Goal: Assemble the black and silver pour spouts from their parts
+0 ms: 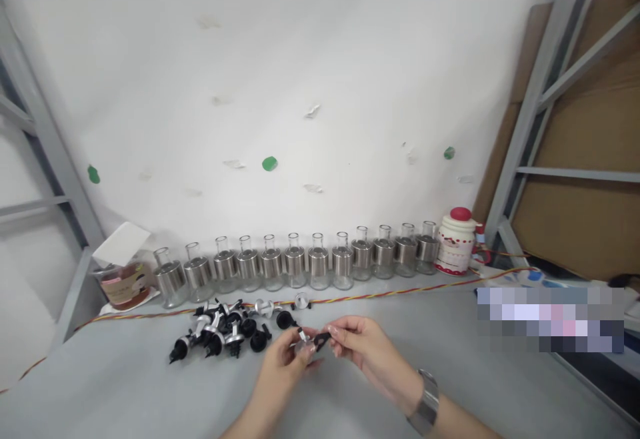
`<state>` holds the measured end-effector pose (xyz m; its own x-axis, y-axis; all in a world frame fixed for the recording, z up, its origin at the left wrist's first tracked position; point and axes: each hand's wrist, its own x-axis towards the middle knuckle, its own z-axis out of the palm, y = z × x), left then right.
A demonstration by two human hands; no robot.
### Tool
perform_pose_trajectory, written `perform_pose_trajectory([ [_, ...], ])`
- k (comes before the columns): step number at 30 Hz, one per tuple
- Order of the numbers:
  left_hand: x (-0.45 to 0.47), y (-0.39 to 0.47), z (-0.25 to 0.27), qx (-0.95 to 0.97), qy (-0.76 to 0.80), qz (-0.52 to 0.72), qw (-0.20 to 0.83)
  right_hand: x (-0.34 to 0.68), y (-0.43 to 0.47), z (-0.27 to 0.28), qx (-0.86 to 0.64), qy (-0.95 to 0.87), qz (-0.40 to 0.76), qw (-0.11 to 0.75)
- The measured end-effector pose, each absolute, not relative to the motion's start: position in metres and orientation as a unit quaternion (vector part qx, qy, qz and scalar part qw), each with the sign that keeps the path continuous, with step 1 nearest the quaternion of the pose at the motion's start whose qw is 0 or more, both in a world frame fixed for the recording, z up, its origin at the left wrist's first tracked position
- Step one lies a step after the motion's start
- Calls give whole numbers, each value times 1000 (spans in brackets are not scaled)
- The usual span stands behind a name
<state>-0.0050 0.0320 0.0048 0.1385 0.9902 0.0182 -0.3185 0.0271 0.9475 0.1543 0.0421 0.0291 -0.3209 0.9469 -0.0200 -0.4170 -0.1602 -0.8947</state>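
Observation:
My left hand (281, 364) is closed around a silver-and-black bottle pourer (321, 341), its silver part mostly covered by the fingers. From the other side my right hand (361, 344), with a metal watch band at the wrist, pinches the black end of the same pourer. Both hands meet just above the grey table (390, 399). Left of them lies a loose pile of similar pourers (234, 339), silver discs with black stoppers. One black-based pourer (286, 319) rests just beyond my left fingertips.
Along the wall stands a row of several glass bottles (295, 262) with steel sleeves and uncapped necks. A twisted red-yellow cord (380, 295) runs before them. A white jar with red lid (456, 245) stands right, a brown container (125, 287) left. Blurred items (550, 319) lie far right.

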Motion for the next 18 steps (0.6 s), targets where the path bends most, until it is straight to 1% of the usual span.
perform_pose_trajectory([
  [4, -2, 29, 7, 446, 430, 525, 583, 152, 40, 28, -317, -440, 685, 487],
  [9, -5, 27, 18, 466, 480, 498, 552, 150, 35, 32, -296, -430, 709, 474],
  [18, -3, 23, 15, 512, 396, 528, 549, 148, 32, 31, -279, -381, 740, 478],
])
